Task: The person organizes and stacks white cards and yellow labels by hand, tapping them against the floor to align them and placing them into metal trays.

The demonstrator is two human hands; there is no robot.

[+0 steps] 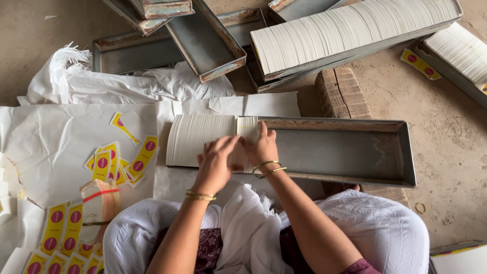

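Head view, looking down at a long grey metal tray point(345, 152) on the floor, right half bare. Left half packed with a row of thin white cards point(195, 139) standing on edge.

Both hands on the end of that row: right hand point(261, 148) with fingers curled around a small bunch of cards, left hand point(215, 165) with fingers bent, pressing on the card tops just beside it. Looks like splitting a bunch off the row. Needs a tight pinch next, so no cards slip.

Up top, another tray full of white cards point(355, 30). On the white paper point(45, 132) at left, yellow labels point(114, 165), long and thin, each with a pink round spot. Smaller still, a rubber band point(420, 207) on the floor.
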